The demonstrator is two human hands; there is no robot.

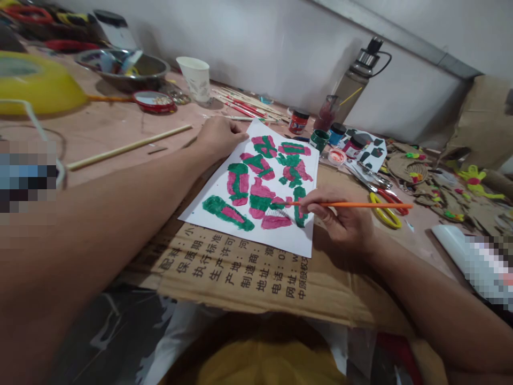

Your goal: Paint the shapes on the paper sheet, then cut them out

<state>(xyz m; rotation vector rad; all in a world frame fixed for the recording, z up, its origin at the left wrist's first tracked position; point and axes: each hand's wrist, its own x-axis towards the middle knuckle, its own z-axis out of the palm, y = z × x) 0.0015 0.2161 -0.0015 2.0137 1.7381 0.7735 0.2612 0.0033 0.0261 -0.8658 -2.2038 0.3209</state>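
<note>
A white sheet of paper (pixel 218 190), covered with green and pink painted patches, lies on a flattened cardboard piece (pixel 224 289). My right hand (pixel 340 219) grips an orange paintbrush (pixel 360 205), its tip on the lower middle of the sheet beside a pink and green patch. At the upper left edge of the paper, my left hand (pixel 218 138) has its fingers curled and pinches the margin. Behind the sheet stand an open jar of green paint (pixel 319 140), a red paint jar (pixel 298 122) and a blue one (pixel 336 132).
Yellow-handled scissors (pixel 385 210) lie right of my right hand, near decorated cardboard pieces (pixel 417 168). A tall bottle (pixel 356 80) leans in view by the wall. Farther left are a paper cup (pixel 195 80), a metal bowl (pixel 124 75), a wooden stick (pixel 128 148) and a yellow tape roll (pixel 60 91).
</note>
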